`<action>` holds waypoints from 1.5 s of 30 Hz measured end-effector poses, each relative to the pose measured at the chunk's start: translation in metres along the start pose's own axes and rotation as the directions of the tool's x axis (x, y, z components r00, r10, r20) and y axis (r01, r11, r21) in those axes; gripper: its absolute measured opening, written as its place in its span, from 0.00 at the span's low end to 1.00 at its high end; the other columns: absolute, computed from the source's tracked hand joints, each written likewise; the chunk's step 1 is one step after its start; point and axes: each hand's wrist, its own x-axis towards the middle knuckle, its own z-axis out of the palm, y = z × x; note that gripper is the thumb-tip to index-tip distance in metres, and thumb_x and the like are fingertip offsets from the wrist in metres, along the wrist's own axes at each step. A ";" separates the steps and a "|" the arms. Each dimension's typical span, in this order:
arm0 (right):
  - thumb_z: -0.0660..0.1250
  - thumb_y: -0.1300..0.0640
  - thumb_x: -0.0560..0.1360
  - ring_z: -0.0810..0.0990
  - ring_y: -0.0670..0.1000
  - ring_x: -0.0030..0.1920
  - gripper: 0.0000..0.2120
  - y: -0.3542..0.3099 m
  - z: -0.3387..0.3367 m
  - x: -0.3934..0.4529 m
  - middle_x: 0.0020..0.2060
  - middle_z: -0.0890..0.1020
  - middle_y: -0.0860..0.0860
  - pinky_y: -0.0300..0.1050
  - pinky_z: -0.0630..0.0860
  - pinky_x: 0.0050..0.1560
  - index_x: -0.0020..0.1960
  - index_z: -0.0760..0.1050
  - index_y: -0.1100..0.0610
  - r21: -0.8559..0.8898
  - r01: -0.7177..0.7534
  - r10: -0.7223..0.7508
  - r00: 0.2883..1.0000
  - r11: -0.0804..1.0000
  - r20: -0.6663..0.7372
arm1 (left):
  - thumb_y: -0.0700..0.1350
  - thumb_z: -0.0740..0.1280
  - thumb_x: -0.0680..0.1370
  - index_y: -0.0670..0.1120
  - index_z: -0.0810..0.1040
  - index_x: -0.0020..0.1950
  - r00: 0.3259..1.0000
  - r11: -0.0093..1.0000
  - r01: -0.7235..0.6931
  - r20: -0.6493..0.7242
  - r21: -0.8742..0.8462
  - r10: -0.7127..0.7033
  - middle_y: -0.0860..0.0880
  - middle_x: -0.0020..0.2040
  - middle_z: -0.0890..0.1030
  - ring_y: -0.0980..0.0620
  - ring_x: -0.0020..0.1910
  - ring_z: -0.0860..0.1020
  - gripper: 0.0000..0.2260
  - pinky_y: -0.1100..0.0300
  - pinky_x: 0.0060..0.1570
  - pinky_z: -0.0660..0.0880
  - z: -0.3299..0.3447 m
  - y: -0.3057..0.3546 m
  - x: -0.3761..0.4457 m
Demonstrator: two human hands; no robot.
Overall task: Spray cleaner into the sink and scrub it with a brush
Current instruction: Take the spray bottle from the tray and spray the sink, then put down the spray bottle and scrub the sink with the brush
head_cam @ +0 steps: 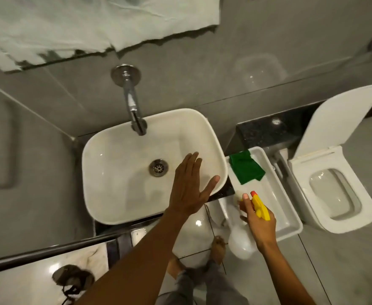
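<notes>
A white rectangular sink (105,172) with a metal drain (158,167) sits under a chrome wall tap (134,111). My left hand (188,186) hovers flat over the sink's right side, fingers spread, holding nothing. My right hand (257,219) grips a white spray bottle (240,241) by its yellow trigger head with a red nozzle (259,205), held over the near end of a white tray. No brush is visible.
The white tray (284,208) right of the sink holds a green scrub pad (246,168). A toilet (334,190) with its lid up stands at the far right. A metal rail (48,249) runs below the sink. My bare feet (218,249) stand on glossy tiles.
</notes>
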 end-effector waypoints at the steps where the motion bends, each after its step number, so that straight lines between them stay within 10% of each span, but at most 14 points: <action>1: 0.68 0.31 0.77 0.90 0.51 0.53 0.09 0.006 -0.006 0.010 0.52 0.91 0.48 0.57 0.86 0.60 0.57 0.81 0.25 -0.001 -0.004 0.004 1.000 1.000 -0.008 | 0.67 0.60 0.83 0.40 0.67 0.82 0.999 1.000 -0.014 0.035 -0.008 0.014 0.43 0.85 0.66 0.43 0.85 0.63 0.37 0.45 0.83 0.64 0.006 0.010 0.006; 3: 0.69 0.32 0.77 0.88 0.47 0.58 0.18 0.020 -0.020 0.029 0.55 0.89 0.43 0.53 0.83 0.66 0.64 0.81 0.35 0.000 -0.001 0.001 1.000 1.000 -0.021 | 0.69 0.57 0.83 0.41 0.62 0.85 0.995 0.998 -0.059 0.076 -0.002 0.059 0.43 0.86 0.62 0.45 0.86 0.59 0.40 0.48 0.85 0.61 0.022 0.029 0.020; 7: 0.67 0.27 0.75 0.81 0.24 0.46 0.06 0.032 -0.039 0.061 0.43 0.83 0.23 0.31 0.74 0.48 0.48 0.79 0.26 0.032 0.012 -0.008 0.994 0.999 -0.109 | 0.70 0.60 0.82 0.44 0.57 0.87 0.983 0.989 -0.132 0.137 0.068 0.122 0.45 0.88 0.58 0.45 0.87 0.57 0.42 0.47 0.86 0.57 0.050 0.047 0.040; 15: 0.71 0.41 0.81 0.87 0.53 0.54 0.05 0.082 -0.059 0.144 0.52 0.88 0.49 0.59 0.83 0.63 0.55 0.84 0.38 0.054 0.067 -0.056 0.982 0.996 -0.179 | 0.76 0.49 0.80 0.44 0.47 0.88 0.953 0.920 -0.193 0.288 0.341 0.093 0.46 0.89 0.45 0.47 0.89 0.41 0.47 0.42 0.86 0.54 0.072 0.039 0.050; 24: 0.77 0.51 0.78 0.87 0.53 0.62 0.19 0.135 -0.060 0.157 0.59 0.89 0.52 0.61 0.82 0.67 0.66 0.85 0.57 0.136 0.013 0.020 0.971 0.991 -0.236 | 0.74 0.55 0.82 0.43 0.53 0.88 0.945 0.922 -0.181 0.321 0.343 0.067 0.46 0.89 0.49 0.46 0.88 0.40 0.45 0.39 0.86 0.55 0.063 0.048 0.052; 30: 0.84 0.47 0.69 0.83 0.54 0.61 0.33 0.151 -0.033 0.110 0.60 0.82 0.54 0.59 0.81 0.67 0.66 0.75 0.59 0.284 -0.099 0.241 0.816 0.954 -0.525 | 0.72 0.56 0.83 0.43 0.55 0.87 0.952 0.935 -0.171 0.296 0.311 0.075 0.46 0.89 0.51 0.46 0.89 0.41 0.43 0.39 0.86 0.57 0.065 0.049 0.051; 37: 0.71 0.46 0.81 0.82 0.56 0.66 0.22 0.157 0.026 0.077 0.66 0.82 0.54 0.56 0.80 0.69 0.71 0.75 0.56 -0.435 -0.233 0.258 0.966 0.870 -0.002 | 0.72 0.54 0.83 0.44 0.55 0.87 0.957 0.930 -0.174 0.280 0.322 0.082 0.46 0.89 0.50 0.47 0.88 0.40 0.42 0.41 0.86 0.54 0.068 0.044 0.050; 45: 0.65 0.54 0.85 0.81 0.59 0.66 0.17 0.150 0.039 0.094 0.66 0.79 0.59 0.56 0.80 0.70 0.70 0.74 0.62 -0.501 -0.340 0.420 0.906 0.796 0.052 | 0.73 0.51 0.82 0.45 0.51 0.88 0.949 0.926 -0.167 0.309 0.339 0.058 0.47 0.89 0.45 0.46 0.88 0.37 0.43 0.40 0.86 0.54 0.067 0.046 0.050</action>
